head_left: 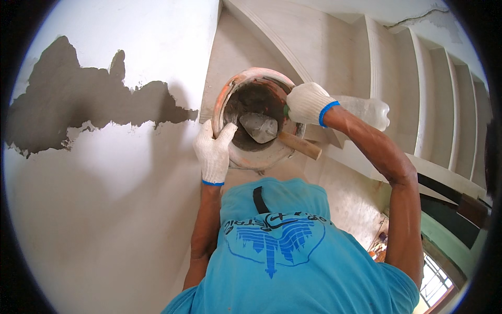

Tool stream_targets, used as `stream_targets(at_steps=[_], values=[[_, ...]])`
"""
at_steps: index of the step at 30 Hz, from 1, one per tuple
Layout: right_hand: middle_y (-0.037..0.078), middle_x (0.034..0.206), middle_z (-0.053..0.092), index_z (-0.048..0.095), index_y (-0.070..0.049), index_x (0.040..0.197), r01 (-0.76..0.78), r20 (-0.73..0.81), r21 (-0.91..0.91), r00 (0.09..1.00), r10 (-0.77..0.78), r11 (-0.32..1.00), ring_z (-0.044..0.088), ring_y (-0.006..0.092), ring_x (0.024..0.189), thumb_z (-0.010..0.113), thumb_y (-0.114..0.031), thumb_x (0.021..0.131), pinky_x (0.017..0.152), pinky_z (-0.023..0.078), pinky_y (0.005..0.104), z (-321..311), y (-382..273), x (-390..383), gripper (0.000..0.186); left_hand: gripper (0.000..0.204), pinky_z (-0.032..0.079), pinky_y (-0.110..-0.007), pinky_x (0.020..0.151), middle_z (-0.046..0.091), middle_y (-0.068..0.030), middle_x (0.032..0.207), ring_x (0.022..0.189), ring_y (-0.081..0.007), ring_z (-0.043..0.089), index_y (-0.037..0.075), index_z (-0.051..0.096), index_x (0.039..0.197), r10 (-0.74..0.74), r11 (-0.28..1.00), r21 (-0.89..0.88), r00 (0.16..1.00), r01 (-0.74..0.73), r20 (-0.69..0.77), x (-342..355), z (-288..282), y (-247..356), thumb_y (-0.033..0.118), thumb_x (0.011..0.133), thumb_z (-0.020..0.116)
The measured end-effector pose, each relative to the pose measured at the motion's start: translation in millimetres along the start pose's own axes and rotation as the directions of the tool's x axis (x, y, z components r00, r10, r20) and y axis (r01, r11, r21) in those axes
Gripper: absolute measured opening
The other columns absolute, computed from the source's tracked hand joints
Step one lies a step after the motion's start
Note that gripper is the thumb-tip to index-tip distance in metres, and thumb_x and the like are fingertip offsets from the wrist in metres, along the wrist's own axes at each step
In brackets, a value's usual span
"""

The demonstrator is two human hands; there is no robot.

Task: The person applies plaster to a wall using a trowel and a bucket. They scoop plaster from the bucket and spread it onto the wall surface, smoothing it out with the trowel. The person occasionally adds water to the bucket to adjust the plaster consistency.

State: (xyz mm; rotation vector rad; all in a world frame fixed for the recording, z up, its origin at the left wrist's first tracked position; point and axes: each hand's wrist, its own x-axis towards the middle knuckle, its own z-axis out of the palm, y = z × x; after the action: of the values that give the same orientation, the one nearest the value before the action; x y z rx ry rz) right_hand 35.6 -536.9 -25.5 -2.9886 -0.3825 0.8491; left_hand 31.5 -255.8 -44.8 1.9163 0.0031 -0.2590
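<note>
A stained bucket (238, 155) holds dark grey mortar, with a trowel (260, 127) lying in it, its wooden handle (303, 145) sticking out to the lower right. My left hand (214, 150), in a white knit glove with blue cuff, grips the bucket's left rim, thumb over the edge. My right hand (308, 103), gloved likewise, is closed around a clear plastic bottle (368, 110) held sideways, its neck end over the bucket's right side. The bottle's middle is hidden by my glove and wrist, and whether anything comes out of it I cannot tell.
A white wall (104, 183) with an irregular grey patch (78, 104) stands at the left. Pale steps (342, 57) climb away to the right, below a cracked white surface (429, 18) at top right. A dark railing (460, 209) and a barred window (434, 277) show at lower right.
</note>
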Motion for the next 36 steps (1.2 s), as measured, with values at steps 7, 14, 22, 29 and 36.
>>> stream_targets(at_steps=[7, 14, 22, 29, 36], values=[[0.017, 0.08, 0.077, 0.085, -0.008, 0.089, 0.021, -0.001, -0.106, 1.0, -0.021, 0.994, 0.078, 0.0348, 0.075, 0.071, -0.021, 0.081, 0.065, 0.06, 0.0486, 13.5, -6.8, 6.8, 0.021, 0.026, 0.046, -0.034, 0.067, 0.056, -0.0036, 0.074, 0.072, -0.0138, 0.048, -0.002, 0.065, 0.09, 0.015, 0.997, -0.071, 1.0, -0.014, 0.015, 0.6, 10.5, -10.8, 0.019, 0.089, 0.081], [0.014, 0.081, 0.079, 0.086, -0.01, 0.09, 0.058, -0.015, -0.237, 0.998, -0.064, 0.97, 0.079, 0.0318, 0.078, 0.073, -0.022, 0.082, 0.066, 0.061, 0.0483, 13.3, -14.2, 9.3, 0.019, 0.026, 0.045, -0.034, 0.067, 0.055, -0.004, 0.074, 0.072, -0.0141, 0.048, -0.002, 0.063, 0.087, 0.003, 0.999, -0.053, 1.0, -0.002, 0.023, 1.8, 13.2, -12.6, 0.017, 0.088, 0.081], [0.012, 0.084, 0.08, 0.087, -0.012, 0.089, 0.106, 0.066, -0.295, 0.994, -0.091, 0.949, 0.079, 0.0316, 0.08, 0.075, -0.019, 0.079, 0.064, 0.061, 0.0522, 8.1, -24.0, 17.6, 0.018, 0.026, 0.046, -0.035, 0.067, 0.059, -0.0069, 0.073, 0.071, -0.0151, 0.049, -0.003, 0.065, 0.087, -0.029, 0.992, -0.121, 1.0, 0.03, 0.006, 2.5, 19.3, -7.7, 0.018, 0.087, 0.08], [0.012, 0.082, 0.079, 0.087, -0.011, 0.088, 0.111, 0.115, -0.38, 0.991, -0.072, 0.918, 0.079, 0.0322, 0.078, 0.075, -0.019, 0.078, 0.063, 0.06, 0.0488, 7.6, -22.5, 26.5, 0.017, 0.027, 0.046, -0.036, 0.067, 0.059, -0.0078, 0.072, 0.07, -0.0161, 0.049, -0.005, 0.065, 0.087, -0.048, 0.987, -0.151, 0.999, 0.051, 0.023, 5.0, 20.5, -9.6, 0.018, 0.086, 0.08], [0.014, 0.073, 0.075, 0.084, -0.009, 0.08, 0.095, -0.057, -0.249, 0.992, -0.113, 0.964, 0.077, 0.0324, 0.07, 0.074, -0.02, 0.075, 0.062, 0.06, 0.0472, 3.5, -19.4, 15.3, 0.015, 0.028, 0.046, -0.035, 0.066, 0.057, -0.0078, 0.071, 0.07, -0.0159, 0.048, -0.004, 0.064, 0.085, -0.044, 0.981, -0.191, 0.999, 0.044, 0.005, 4.8, 15.7, -10.8, 0.018, 0.086, 0.08]])
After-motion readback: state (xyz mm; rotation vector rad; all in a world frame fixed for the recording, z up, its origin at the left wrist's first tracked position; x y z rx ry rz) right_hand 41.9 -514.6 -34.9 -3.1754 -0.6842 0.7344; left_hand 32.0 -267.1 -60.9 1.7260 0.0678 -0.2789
